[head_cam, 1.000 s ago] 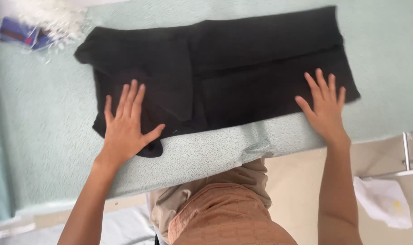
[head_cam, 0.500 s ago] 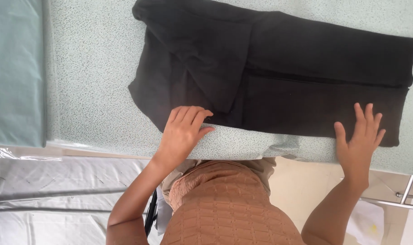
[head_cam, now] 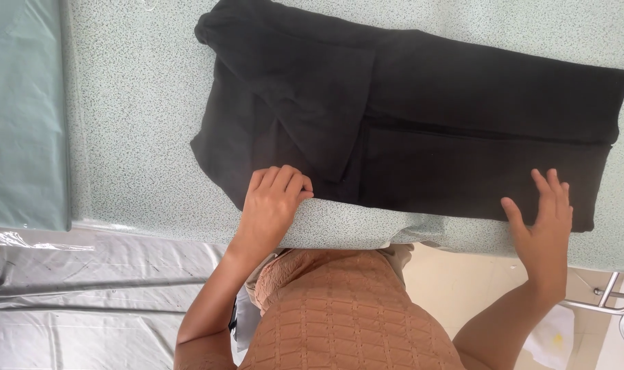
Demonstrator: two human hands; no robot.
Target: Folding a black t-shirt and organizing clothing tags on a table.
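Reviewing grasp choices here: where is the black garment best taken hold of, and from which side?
Probably the near edge of the black garment, from the person's side: it lies flat, folded, along the table front. The left hand already curls there; the right hand lies near the right corner.
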